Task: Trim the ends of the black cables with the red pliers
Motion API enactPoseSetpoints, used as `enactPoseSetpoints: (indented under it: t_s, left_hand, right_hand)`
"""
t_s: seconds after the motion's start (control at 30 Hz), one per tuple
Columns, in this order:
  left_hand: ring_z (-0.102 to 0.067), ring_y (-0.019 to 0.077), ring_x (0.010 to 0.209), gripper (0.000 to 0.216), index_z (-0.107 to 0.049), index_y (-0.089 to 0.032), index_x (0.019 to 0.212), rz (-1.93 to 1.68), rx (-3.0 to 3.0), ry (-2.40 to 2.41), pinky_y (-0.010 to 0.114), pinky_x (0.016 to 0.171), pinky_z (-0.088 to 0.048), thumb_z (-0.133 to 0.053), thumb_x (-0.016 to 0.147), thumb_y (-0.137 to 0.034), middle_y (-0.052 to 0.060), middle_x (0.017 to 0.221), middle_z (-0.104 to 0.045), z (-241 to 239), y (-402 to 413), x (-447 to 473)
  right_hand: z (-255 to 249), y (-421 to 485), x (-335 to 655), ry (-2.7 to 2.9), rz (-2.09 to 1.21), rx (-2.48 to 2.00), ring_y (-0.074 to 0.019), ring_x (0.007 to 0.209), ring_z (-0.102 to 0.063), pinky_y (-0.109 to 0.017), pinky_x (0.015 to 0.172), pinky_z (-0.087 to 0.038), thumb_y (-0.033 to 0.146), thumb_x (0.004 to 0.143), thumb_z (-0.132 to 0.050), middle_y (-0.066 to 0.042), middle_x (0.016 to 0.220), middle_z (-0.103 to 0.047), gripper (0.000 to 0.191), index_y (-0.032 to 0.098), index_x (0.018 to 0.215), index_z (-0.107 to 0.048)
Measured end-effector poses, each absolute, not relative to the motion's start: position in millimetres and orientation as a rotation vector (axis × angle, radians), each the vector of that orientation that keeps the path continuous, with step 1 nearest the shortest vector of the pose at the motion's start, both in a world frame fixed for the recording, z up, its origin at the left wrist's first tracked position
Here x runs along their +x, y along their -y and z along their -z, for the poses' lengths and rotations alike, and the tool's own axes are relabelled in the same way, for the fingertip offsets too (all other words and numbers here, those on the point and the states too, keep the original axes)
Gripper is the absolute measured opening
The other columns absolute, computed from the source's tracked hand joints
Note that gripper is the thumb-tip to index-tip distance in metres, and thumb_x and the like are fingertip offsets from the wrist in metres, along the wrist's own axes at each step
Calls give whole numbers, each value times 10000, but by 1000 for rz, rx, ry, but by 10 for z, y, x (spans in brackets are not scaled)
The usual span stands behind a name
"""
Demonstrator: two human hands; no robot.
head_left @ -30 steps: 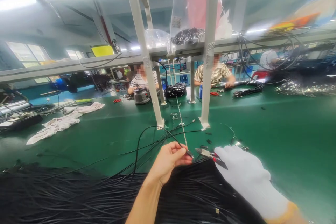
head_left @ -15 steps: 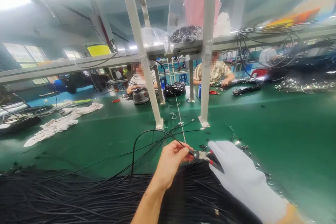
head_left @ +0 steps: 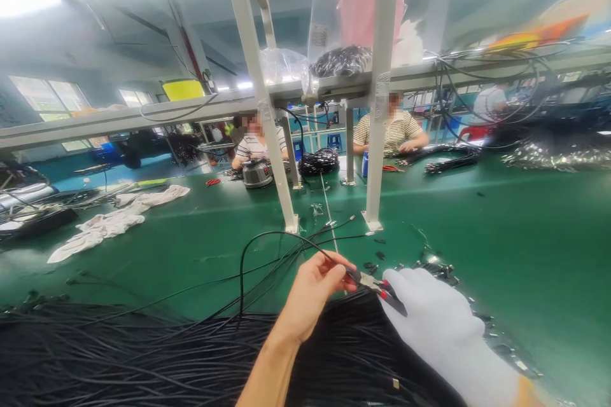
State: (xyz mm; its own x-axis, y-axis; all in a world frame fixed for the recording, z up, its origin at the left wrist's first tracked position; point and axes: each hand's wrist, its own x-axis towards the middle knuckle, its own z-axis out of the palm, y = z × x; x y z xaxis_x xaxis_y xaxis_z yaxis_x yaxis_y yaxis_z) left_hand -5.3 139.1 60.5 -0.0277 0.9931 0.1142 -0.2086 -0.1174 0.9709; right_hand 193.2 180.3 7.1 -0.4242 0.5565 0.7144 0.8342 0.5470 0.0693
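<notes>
My bare left hand [head_left: 321,286] pinches a black cable [head_left: 258,240] close to its end, and the cable loops up and back to the left. In my right hand [head_left: 429,311], which wears a white glove, is a pair of pliers [head_left: 368,280] with dark and red handles. Their jaws meet the cable's end at my left fingertips; the exact contact is partly hidden by the fingers. Below both hands spreads a thick heap of black cables [head_left: 157,356]. A few loose cables with metal plugs [head_left: 352,218] lie just beyond my left hand.
Small black and metal scraps [head_left: 446,270] lie on the green table [head_left: 525,235] to the right. Two shelf posts [head_left: 377,108] stand ahead. White cloth [head_left: 112,222] lies at left. Two people [head_left: 401,130] work across the table, near a cable coil [head_left: 319,162].
The gloved fingers of my right hand have closed inward around the pliers, whose handles are closer together and tilted more downward. My left hand keeps its hold on the cable.
</notes>
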Motion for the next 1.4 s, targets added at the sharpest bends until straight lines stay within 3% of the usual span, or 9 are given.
enactPoseSetpoints:
  t_s: [0.27,0.57,0.83,1.2,1.33,1.4]
  left_hand:
    - [-632,122,613,242,-642,-140,815,-1482,1189,-1083,267,653,-538,-770,766,-340,0,708,-680,-549,-1447,-64]
    - [-630,119,594,165,-642,-153,786,-1565,1204,-1119,250,616,-530,-740,776,-285,-16,700,-654,-496,-1456,-6]
    - [-632,127,605,126,-647,-154,775,-1592,1234,-1142,256,608,-538,-716,793,-258,-6,732,-652,-481,-1445,52]
    - [-656,149,687,137,-652,-157,867,-1429,1250,-1055,291,736,-534,-723,750,-170,17,735,-714,-552,-1426,-13]
    - [-682,166,677,65,-665,-166,812,-1534,1257,-1165,281,703,-545,-691,754,-153,12,709,-710,-432,-1432,65]
    - [-700,180,687,47,-683,-174,822,-1592,1295,-1257,289,703,-563,-665,780,-166,13,727,-713,-354,-1428,111]
  right_hand:
    - [-94,-1799,1903,2104,528,-1046,-180,653,-483,-297,603,-253,344,885,-545,0,688,-525,178,231,748,-531]
    - [-127,-1848,1922,2123,581,-983,-209,721,-481,-307,658,-286,355,874,-570,-33,754,-549,159,206,820,-576]
    - [-112,-1899,1957,2131,741,-1026,-185,624,-444,-309,593,-218,365,874,-561,-3,647,-504,206,231,719,-543]
    - [-157,-1877,1983,2265,582,-1115,-154,517,-509,-287,541,-250,303,807,-639,33,610,-541,167,241,705,-523]
    - [-106,-1882,1971,2188,656,-1097,-164,600,-560,-287,555,-338,318,821,-639,2,749,-611,110,234,870,-588]
    - [-71,-1869,1960,2146,691,-1104,-184,701,-601,-290,591,-398,305,844,-606,-41,891,-650,224,210,1047,-588]
